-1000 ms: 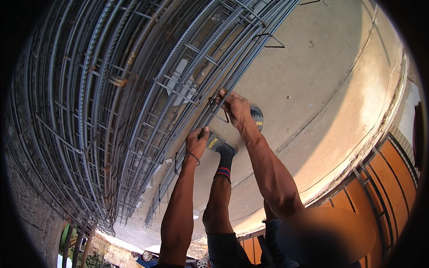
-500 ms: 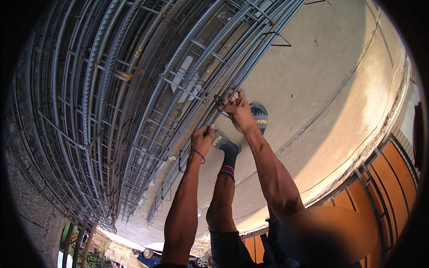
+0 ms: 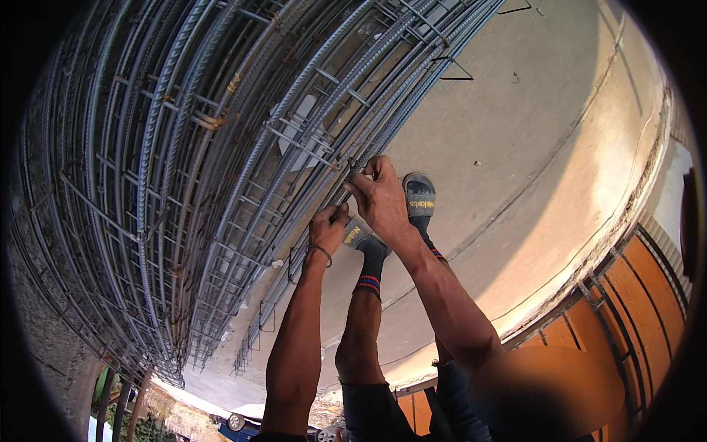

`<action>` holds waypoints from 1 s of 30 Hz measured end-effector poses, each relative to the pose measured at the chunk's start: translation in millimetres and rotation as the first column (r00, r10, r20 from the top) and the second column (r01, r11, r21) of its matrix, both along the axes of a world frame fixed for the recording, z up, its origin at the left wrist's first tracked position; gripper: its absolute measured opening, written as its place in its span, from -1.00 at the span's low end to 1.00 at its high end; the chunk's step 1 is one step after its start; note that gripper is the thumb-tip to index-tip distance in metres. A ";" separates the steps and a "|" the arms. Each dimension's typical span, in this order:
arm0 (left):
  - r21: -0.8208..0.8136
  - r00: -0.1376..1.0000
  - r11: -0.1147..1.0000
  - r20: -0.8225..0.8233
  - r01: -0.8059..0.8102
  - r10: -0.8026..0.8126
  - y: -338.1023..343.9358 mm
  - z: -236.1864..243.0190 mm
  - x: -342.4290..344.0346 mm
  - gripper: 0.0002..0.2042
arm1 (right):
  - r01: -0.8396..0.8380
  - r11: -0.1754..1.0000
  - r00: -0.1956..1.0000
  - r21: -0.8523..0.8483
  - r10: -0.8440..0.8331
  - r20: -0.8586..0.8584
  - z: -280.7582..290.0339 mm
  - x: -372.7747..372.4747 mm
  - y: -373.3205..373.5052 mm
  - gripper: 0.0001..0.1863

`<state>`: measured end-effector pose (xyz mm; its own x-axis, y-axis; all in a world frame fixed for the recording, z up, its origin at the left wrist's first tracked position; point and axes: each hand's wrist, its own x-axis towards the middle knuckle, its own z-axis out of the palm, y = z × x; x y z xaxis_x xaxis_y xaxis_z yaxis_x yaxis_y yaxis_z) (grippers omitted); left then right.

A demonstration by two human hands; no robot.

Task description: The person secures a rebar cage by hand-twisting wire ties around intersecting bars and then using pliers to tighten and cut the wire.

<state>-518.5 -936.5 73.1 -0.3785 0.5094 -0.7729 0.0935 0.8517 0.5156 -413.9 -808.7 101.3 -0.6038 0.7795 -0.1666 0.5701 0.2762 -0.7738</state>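
Note:
A long cage of steel rebar (image 3: 221, 147) lies across the concrete floor, with ribbed bars and square stirrups. My left hand (image 3: 329, 227) grips one of its long bars at the near edge; a thin band is around that wrist. My right hand (image 3: 379, 195) is closed just above it on the same edge, where a stirrup (image 3: 309, 147) crosses the bars. Whether the right hand pinches a wire or a small tool I cannot tell. My feet in dark socks and slippers (image 3: 420, 195) stand right behind the hands.
The grey concrete floor (image 3: 530, 132) stretches to the right, with a bent wire piece (image 3: 453, 70) lying on it. An orange metal gate (image 3: 626, 324) stands at the lower right. A rough stone wall (image 3: 44, 346) runs along the left. Greenery and a vehicle show at the bottom.
Both hands have shifted slightly along the cage edge and closer together. The right hand now sits lower on the bars, directly above the left hand.

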 end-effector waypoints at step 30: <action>-0.012 0.703 0.707 0.092 -0.708 0.705 -159.6 73.2 28.6 -0.58 | 0.115 0.955 0.988 -0.272 -0.139 -0.069 2.0 10.2 18.3 -0.87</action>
<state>-489.9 -1096.1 146.3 -0.5696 0.1368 -0.8105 -0.5748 0.6385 0.5118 -403.8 -790.4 103.2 -0.5242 0.7851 -0.3300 0.5147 -0.0167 -0.8572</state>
